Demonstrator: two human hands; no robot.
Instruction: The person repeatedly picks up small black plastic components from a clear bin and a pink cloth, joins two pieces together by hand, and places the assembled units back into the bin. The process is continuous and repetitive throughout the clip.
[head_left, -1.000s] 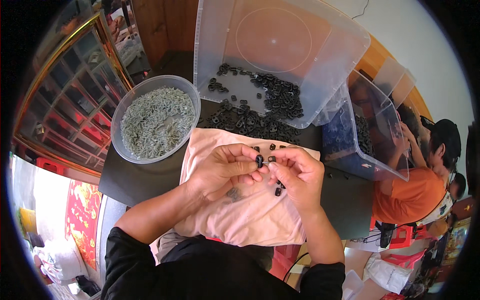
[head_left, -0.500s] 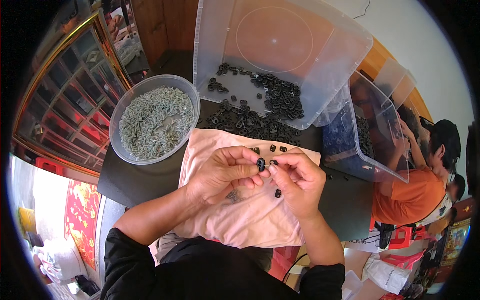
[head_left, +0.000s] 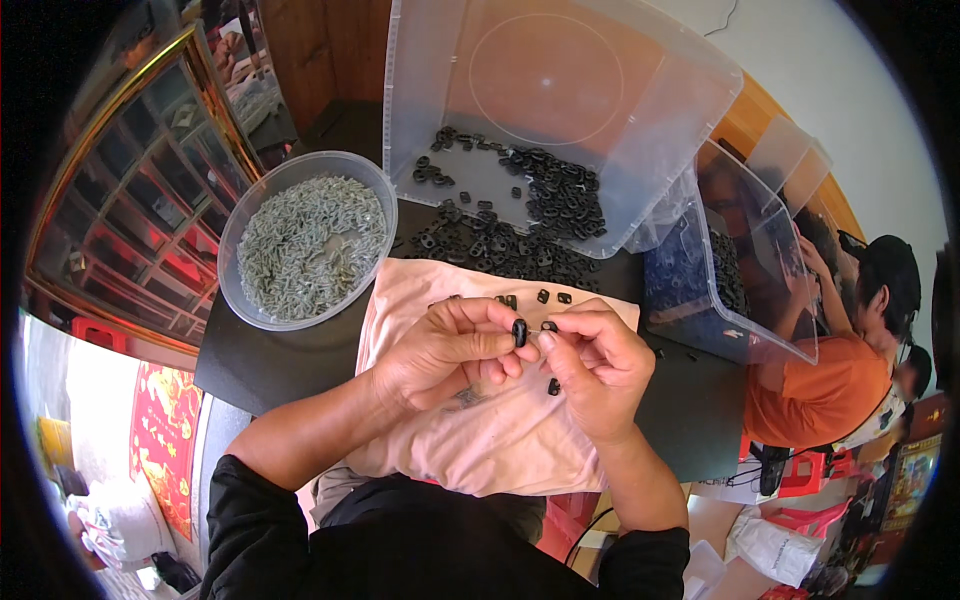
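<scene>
Over a pink cloth, my left hand pinches a black oval plastic piece between thumb and forefinger. Close beside it, my right hand is closed with thumb and forefinger around a smaller black piece. A narrow gap separates the two pieces. Beyond my fingers a few loose black pieces lie on the cloth, such as a small two-holed one. Another black piece rests just below my right thumb. What my curled lower fingers cover is hidden.
At the left stands a round clear tub full of small metal screws. A large clear bin lies tipped behind the cloth, black pieces spilling from it onto the dark table. Rightward are another bin and a person in orange.
The oval piece in my left fingers has turned slightly, showing more of its edge. My right fingertips have shifted a little to the right, away from it.
</scene>
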